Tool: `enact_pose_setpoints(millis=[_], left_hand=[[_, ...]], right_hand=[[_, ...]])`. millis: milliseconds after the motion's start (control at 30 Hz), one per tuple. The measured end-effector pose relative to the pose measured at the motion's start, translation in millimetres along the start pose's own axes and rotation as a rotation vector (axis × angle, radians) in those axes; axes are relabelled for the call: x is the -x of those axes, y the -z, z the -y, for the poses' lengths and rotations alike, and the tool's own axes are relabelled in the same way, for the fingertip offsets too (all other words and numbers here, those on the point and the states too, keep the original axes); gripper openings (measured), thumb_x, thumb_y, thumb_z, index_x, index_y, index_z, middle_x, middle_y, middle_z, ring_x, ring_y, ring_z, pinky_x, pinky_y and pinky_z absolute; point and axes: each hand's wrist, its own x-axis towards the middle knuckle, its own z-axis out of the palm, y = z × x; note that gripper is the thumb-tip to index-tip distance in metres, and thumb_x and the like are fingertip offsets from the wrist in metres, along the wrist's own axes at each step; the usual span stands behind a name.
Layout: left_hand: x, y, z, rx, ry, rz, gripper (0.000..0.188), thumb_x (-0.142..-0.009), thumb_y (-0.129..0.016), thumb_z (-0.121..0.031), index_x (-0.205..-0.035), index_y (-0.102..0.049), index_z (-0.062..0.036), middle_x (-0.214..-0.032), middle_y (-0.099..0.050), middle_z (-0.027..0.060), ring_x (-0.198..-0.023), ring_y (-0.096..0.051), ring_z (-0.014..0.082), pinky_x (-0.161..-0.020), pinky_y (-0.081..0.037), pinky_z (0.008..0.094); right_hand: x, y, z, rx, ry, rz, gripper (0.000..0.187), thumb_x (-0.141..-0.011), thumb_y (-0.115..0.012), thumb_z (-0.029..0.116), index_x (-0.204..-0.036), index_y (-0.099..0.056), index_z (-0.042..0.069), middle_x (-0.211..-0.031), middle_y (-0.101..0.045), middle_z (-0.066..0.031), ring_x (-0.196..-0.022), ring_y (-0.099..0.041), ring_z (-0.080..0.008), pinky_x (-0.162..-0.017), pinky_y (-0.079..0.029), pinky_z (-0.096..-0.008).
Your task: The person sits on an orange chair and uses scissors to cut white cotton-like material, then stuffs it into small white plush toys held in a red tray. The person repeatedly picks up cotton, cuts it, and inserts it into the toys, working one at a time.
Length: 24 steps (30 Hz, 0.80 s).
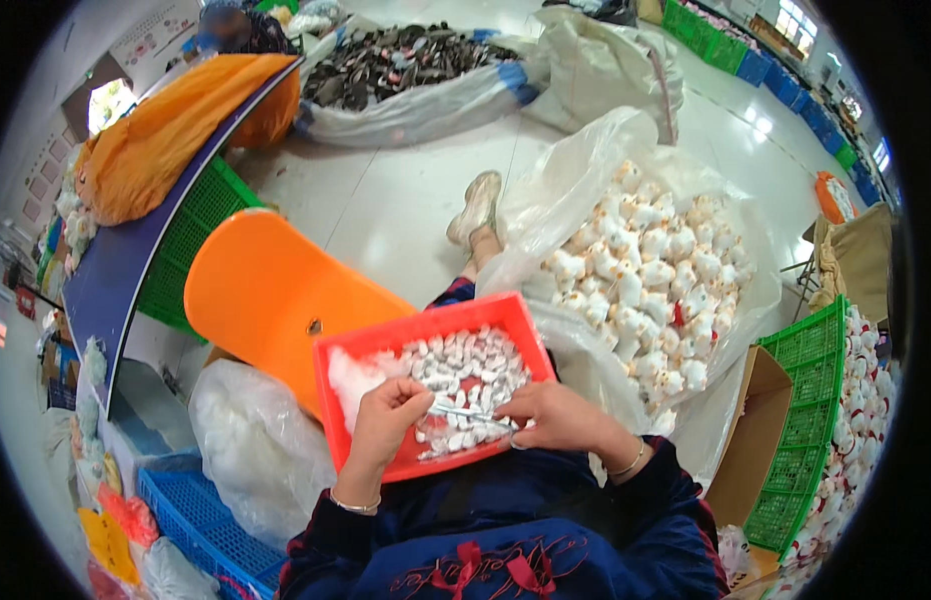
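A red plastic tray (pixel 425 328) rests on my lap, filled with several small white toy parts (pixel 465 365) and a tuft of white stuffing (pixel 350 380) at its left end. My left hand (pixel 385 418) pinches a small white piece over the tray. My right hand (pixel 555 415) holds thin metal tweezers (pixel 470 412) whose tips point left toward the piece in my left hand. Both hands meet above the tray's near edge.
A big clear bag of white plush toys (pixel 645 280) lies at the right. A green crate (pixel 810 420) with more toys stands beside a cardboard box (pixel 750 430). An orange chair (pixel 265 290), a blue crate (pixel 200 525) and a stuffing bag (pixel 250 445) sit left. My outstretched leg and shoe (pixel 477 208) lie ahead.
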Motion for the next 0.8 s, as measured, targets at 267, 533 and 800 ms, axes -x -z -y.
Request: enact_pose_setpoints(millis=[267,533,800], left_hand=[[9,-5,2,0.108,-0.17,0.01,0.007,-0.098,-0.071,-0.005,-0.1,-0.071,0.0014,-0.084,-0.07,0.0033,-0.068,-0.062,0.0074,-0.064,-0.051,0.0209],[14,-14,-2,-0.007,-0.221,-0.15,0.004,-0.096,-0.071,-0.003,-0.097,-0.069,0.0005,-0.083,-0.069,0.0023,-0.07,-0.061,0.0068,-0.066,-0.051,0.0223],[4,-15,19,-0.235,-0.611,-0.266,0.007,-0.093,-0.074,-0.003,-0.092,-0.07,0.003,-0.079,-0.071,0.0022,-0.069,-0.061,0.006,-0.064,-0.052,0.0234]], right_hand=[[7,-14,6,-0.104,-0.019,-0.085,0.042,-0.085,-0.079,0.029,-0.113,-0.072,0.0,-0.085,-0.066,-0.0132,-0.081,-0.066,-0.0319,-0.077,-0.052,-0.0406],[2,-28,17,-0.2,-0.155,-0.008,0.055,-0.078,-0.09,0.041,-0.11,-0.07,0.001,-0.091,-0.069,-0.0124,-0.087,-0.069,-0.0245,-0.08,-0.055,-0.0349],[-5,-36,10,-0.309,-0.185,0.056,0.059,-0.084,-0.084,0.048,-0.113,-0.068,-0.002,-0.092,-0.066,-0.0102,-0.089,-0.064,-0.021,-0.082,-0.052,-0.0342]])
